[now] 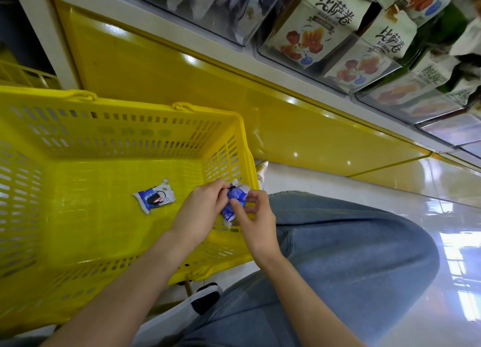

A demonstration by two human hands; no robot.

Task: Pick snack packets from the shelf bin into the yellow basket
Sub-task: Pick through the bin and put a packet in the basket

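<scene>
left hand, right hand, gripped packet part-hidden

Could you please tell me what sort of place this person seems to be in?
Most likely a shop's snack aisle: clear shelf bins hold printed snack packets, a slotted yellow basket stands below them, and the left hand and right hand pinch a blue packet over it.

Slotted basket is showing yellow; lying packet and held packet are showing blue-white; shelf bags are showing cream with orange-red print; trousers blue.
</scene>
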